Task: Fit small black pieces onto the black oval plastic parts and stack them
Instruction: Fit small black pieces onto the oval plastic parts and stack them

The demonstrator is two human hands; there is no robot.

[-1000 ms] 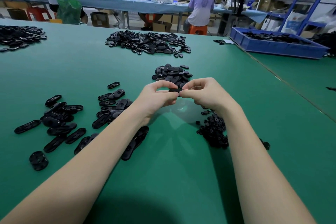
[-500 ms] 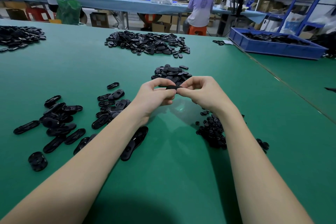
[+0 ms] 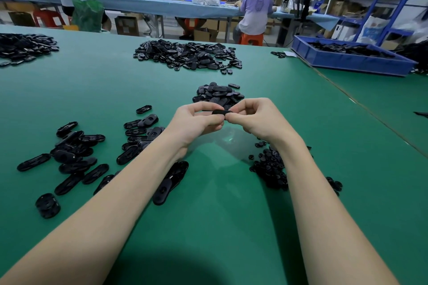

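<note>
- Since the earlier frames both hands have lifted slightly and drifted a touch away from the body, carrying the part with them; the piles on the counter (image 3: pixel 231 227) lie as before.
- The left hand (image 3: pixel 196 122) and right hand (image 3: pixel 252 120) meet above the green counter, each with fingers curled and pinching one end of a single black oval part (image 3: pixel 221 112).
- That part is held clear of the counter, its long axis running left to right between the two hands, seen nearly edge-on. Whether a small piece is already seated in it I cannot tell.
- The pile of small black pieces (image 3: pixel 269 166) lies just under and beside the right forearm, so the right hand is the nearer one for fetching the next piece.
- Loose oval parts (image 3: pixel 76 152) spread on the left side, nearer the left hand; another heap (image 3: pixel 218 93) sits just beyond the fingers.
- A short round stack (image 3: pixel 47 205) stands at the near left.
</note>
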